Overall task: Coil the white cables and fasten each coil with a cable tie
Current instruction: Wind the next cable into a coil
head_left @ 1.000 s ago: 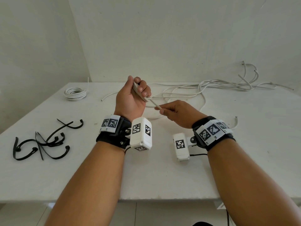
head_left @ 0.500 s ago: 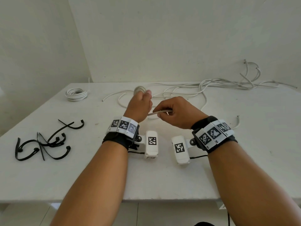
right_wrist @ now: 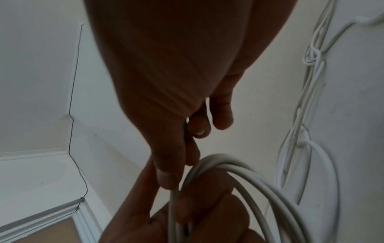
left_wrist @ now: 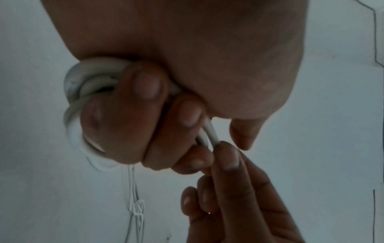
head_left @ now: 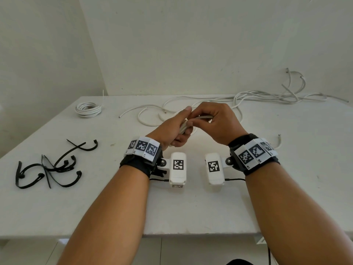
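Both hands have met: left hand (head_left: 172, 129) grips the coil (left_wrist: 76, 105), right hand (head_left: 215, 121) pinches its end.

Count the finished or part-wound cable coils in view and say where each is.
2. One finished coil lies at the table's far left. One part-wound coil is gripped in the left hand, the right hand pinching its cable. The loose cables may hide others.
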Demonstrator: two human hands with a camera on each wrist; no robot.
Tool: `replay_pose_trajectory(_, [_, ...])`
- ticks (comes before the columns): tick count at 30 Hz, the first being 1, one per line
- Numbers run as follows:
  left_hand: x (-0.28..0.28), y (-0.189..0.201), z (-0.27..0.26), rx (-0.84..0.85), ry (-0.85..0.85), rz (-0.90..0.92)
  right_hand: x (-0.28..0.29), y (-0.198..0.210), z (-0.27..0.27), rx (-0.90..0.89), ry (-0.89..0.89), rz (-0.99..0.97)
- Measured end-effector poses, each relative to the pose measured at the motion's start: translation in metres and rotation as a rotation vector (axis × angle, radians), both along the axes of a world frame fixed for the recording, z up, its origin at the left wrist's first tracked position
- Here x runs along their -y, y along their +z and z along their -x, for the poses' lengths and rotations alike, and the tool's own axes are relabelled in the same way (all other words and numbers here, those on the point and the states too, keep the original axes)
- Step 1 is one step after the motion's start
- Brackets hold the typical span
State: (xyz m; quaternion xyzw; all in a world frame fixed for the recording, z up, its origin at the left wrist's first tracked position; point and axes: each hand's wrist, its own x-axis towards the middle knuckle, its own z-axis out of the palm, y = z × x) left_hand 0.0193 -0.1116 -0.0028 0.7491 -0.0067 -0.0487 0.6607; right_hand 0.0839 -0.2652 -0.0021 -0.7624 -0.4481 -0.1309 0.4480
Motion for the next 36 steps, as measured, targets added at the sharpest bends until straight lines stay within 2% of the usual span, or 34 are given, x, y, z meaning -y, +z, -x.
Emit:
replay_pose_trajectory(6, [-0.007,-0.003,0.004,0.035,-0.066,0.028,-0.001,-0.002,-0.002,0.002,0.041,-0.073])
replay_pose_trajectory(12, [-0.012,-0.002,0.003,0.044,-0.157,0.272,-0.004,-0.002,0.001,-0.026,0.074,-0.117])
replay_pose_trajectory(16, [-0.018,-0.003,0.004,0.026,-0.212,0.418,-0.003,-0.002,0.002,-0.094,0.109,-0.037])
replay_pose_trajectory(20, [-0.018,-0.004,0.006,0.004,-0.217,0.506,-0.002,0.000,0.001,-0.086,0.116,-0.022])
replay_pose_trajectory(22, [-0.016,-0.003,0.005,0.009,-0.172,0.493,-0.003,-0.001,0.001,-0.065,0.091,-0.035])
replay_pose_trajectory(31, [-0.002,0.004,0.004,0.094,0.210,0.144,-0.012,-0.010,0.000,0.029,-0.008,-0.098])
replay_pose_trajectory(36, [0.001,0.006,0.001,0.124,0.428,0.063,-0.015,-0.012,-0.001,0.018,-0.046,-0.090])
